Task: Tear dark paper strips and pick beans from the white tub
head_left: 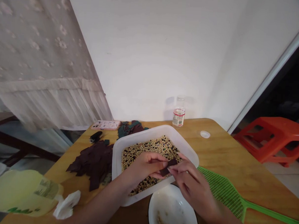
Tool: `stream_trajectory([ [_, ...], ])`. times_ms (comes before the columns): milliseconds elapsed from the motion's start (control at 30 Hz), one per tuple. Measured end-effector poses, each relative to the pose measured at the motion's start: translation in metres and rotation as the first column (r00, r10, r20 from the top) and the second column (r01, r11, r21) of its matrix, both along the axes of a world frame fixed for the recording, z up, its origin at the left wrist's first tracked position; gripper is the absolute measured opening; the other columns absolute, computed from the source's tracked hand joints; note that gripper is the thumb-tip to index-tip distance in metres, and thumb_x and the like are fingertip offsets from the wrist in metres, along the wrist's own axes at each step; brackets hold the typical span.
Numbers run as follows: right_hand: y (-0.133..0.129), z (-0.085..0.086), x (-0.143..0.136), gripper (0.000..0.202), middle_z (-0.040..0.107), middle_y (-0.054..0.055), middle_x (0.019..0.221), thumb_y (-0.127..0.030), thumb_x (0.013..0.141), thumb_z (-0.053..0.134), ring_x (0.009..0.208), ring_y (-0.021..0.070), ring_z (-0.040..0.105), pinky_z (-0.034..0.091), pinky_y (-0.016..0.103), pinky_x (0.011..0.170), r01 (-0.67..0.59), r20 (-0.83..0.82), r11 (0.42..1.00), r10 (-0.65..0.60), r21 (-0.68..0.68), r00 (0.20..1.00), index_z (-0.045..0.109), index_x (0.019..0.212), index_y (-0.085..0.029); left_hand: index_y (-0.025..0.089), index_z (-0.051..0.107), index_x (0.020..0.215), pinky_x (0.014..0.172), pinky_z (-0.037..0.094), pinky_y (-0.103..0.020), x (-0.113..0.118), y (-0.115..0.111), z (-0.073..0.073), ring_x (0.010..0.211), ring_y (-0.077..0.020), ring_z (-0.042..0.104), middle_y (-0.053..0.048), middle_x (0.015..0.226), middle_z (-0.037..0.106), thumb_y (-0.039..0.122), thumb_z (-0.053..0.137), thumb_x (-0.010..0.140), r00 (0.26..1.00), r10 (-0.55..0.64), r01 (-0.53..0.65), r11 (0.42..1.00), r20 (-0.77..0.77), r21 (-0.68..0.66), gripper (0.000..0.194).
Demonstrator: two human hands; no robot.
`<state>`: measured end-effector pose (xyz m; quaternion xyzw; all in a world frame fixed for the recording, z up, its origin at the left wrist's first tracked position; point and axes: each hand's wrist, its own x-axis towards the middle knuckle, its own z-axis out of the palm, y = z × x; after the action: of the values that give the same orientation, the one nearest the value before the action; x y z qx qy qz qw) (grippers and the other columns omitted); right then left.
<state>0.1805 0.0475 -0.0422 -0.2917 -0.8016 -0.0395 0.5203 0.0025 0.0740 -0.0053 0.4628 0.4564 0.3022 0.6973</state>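
Both my hands meet over the near right part of a white plastic tub [117, 166] that holds many small round beads [137, 154], mostly cream with dark ones among them. My left hand [147, 164] pinches a small dark maroon piece of sheet material [169, 167], its fingers closed around one side. On the other side, the fingertips of my right hand [192, 180] grip the same piece. A white bowl [175, 202] with a few beads in the bottom sits just below the hands, in front of the tub.
Left of the tub lies a heap of dark maroon pieces [94, 160], with dark green pieces [131, 128] behind. A phone [106, 124], black key fob [96, 136], clear bottle [179, 113], white cap [205, 134], green fly swatter [222, 191], crumpled tissue [67, 204] and yellowish container [22, 192] surround it.
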Motion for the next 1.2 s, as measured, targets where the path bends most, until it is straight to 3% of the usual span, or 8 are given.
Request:
stream_trajectory([
  [433,0.0,0.0,-0.001,0.022,0.056,0.0,0.074,-0.001,0.081,0.053,0.068,0.0112,0.058,0.05,0.045,0.095,0.028,-0.018,1.0,-0.028,-0.002,0.999,0.051,0.069,-0.019,0.016,0.068,0.083,0.072,0.052,-0.03,0.0,0.001,-0.002,0.067,-0.0125,0.063,0.0,0.071,0.067,0.043,0.078,0.058,1.0,-0.018,0.018,1.0,-0.014,0.007,0.038],
  [1200,0.0,-0.001,0.002,0.022,0.058,0.0,0.075,-0.001,0.081,0.052,0.07,0.0119,0.06,0.051,0.045,0.094,0.01,-0.039,1.0,-0.011,-0.03,0.999,0.054,0.071,-0.02,0.016,0.069,0.085,0.069,0.051,-0.027,0.002,-0.002,0.008,0.071,-0.0139,0.065,-0.002,0.073,0.069,0.042,0.075,0.061,0.99,-0.101,0.102,0.995,-0.094,0.004,0.035],
])
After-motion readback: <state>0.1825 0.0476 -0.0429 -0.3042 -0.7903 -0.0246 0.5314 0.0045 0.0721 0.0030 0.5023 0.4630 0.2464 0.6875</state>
